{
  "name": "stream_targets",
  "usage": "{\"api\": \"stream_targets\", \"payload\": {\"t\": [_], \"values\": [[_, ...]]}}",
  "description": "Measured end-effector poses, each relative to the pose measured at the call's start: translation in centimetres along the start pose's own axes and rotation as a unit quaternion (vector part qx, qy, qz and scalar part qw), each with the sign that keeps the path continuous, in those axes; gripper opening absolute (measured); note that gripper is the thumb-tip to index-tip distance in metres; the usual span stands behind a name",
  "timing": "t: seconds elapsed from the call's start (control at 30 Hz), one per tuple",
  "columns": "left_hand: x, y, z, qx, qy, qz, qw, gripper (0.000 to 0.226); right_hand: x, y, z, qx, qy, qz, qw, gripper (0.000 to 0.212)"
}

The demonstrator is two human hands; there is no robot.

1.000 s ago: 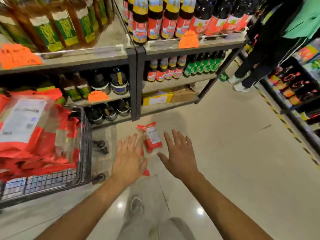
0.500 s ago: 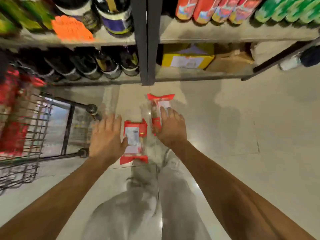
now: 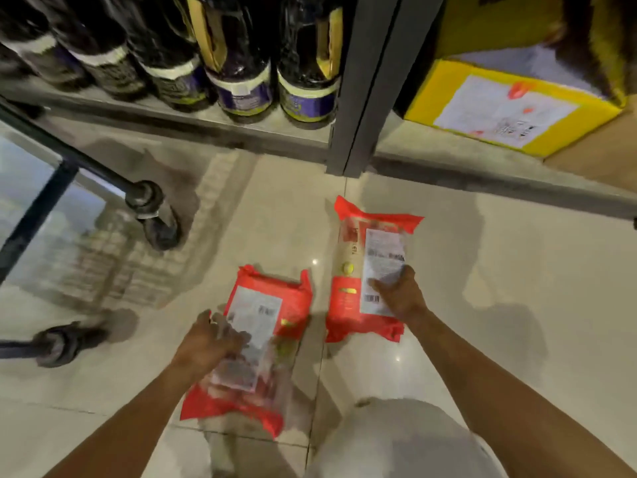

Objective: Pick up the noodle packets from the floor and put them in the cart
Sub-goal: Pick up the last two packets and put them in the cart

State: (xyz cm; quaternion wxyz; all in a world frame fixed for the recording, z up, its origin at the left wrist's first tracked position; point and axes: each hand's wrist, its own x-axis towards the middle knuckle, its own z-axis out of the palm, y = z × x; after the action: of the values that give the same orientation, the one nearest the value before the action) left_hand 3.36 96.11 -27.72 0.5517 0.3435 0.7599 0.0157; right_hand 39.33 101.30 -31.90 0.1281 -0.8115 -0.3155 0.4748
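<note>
Two red noodle packets with white labels lie on the pale tiled floor in front of me. My left hand [image 3: 210,343] grips the left side of the nearer packet [image 3: 262,326], fingers curled over its clear wrapping. My right hand [image 3: 401,294] clasps the right edge of the farther packet [image 3: 355,263], thumb on its label. Of the cart only the dark lower frame [image 3: 41,208] and two castor wheels show, at the left edge. The basket is out of view.
A low metal shelf [image 3: 241,132] holding several dark bottles runs across the top, with a grey upright post [image 3: 365,98] in the middle. A yellow box [image 3: 431,98] sits on the shelf at the right. My grey-trousered knee [image 3: 396,443] is at the bottom.
I have bent much lower toward the floor. Both hands have gone from resting near and on the packets to closing around them, one packet in each hand.
</note>
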Motion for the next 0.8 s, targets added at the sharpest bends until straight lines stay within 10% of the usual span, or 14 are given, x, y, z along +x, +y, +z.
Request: {"api": "stream_targets", "payload": {"t": [0.33, 0.8], "values": [[-2.0, 0.5, 1.5, -0.063, 0.113, -0.016, 0.991, 0.055, -1.8, 0.1, 0.4, 0.187, -0.053, 0.006, 0.981, 0.099], [-53.6, 20.8, -29.1, -0.241, 0.262, 0.133, 0.925, 0.072, -51.8, -34.6, -22.2, 0.243, -0.064, -0.195, 0.948, 0.063]]}}
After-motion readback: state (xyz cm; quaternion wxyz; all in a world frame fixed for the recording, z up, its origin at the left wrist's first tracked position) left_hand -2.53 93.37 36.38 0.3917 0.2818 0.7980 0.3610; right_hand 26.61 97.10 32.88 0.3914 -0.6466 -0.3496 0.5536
